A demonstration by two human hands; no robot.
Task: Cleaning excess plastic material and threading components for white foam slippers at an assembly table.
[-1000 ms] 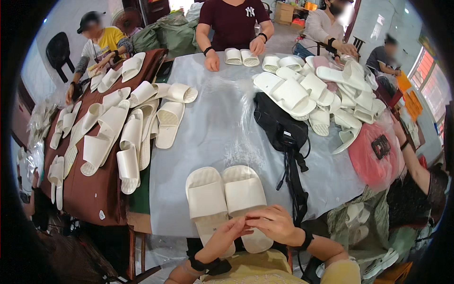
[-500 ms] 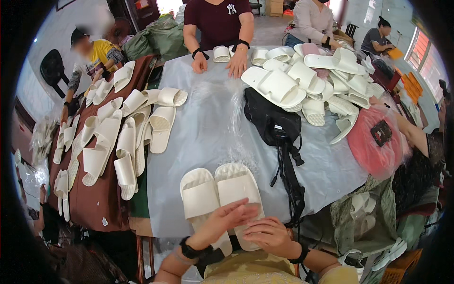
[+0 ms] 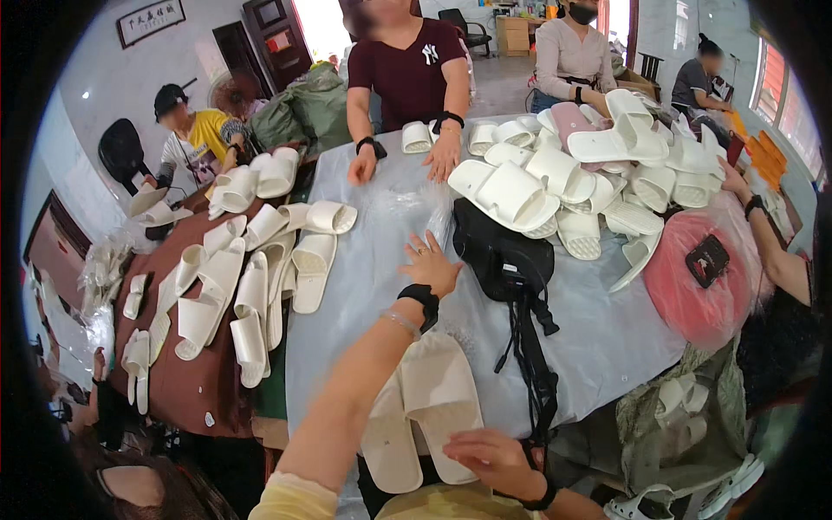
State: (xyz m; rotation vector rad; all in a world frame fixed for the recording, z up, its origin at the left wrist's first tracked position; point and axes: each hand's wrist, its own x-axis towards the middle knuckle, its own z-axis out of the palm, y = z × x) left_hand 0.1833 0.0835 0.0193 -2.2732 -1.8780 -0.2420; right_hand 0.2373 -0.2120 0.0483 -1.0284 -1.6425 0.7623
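Slippers in hand: a pair of white slippers (image 3: 425, 416) lies soles up at the near edge of the counter (image 3: 607, 347), just in front of the black bag (image 3: 503, 256).
Right hand: the right hand (image 3: 490, 459) rests on the near end of the pair, fingers curled loosely over the sole.
Left hand: the left hand (image 3: 429, 269) reaches out over the counter, fingers spread wide and holding nothing, just beside the black bag, a black wrist band (image 3: 422, 299) behind it.
Counter: covered in a pale, shiny plastic sheet (image 3: 364, 286), wrinkled around the black bag, whose straps (image 3: 529, 347) trail toward the near edge.
Beyond the bag: a heap of white slippers (image 3: 572, 169) with a pink one (image 3: 572, 121) among them.
Right of the bag: a red round cushion (image 3: 693, 286) carrying a small dark pouch (image 3: 706, 260).
Left of the bag: a brown cloth-covered table (image 3: 182, 390) set with rows of white slippers (image 3: 251, 277).
Room: other people sit around the far side of the counter; one in a dark red shirt (image 3: 403, 78) rests both hands on the sheet. White walls, a dark door (image 3: 273, 43), and green sacks (image 3: 303, 108) lie beyond the bag.
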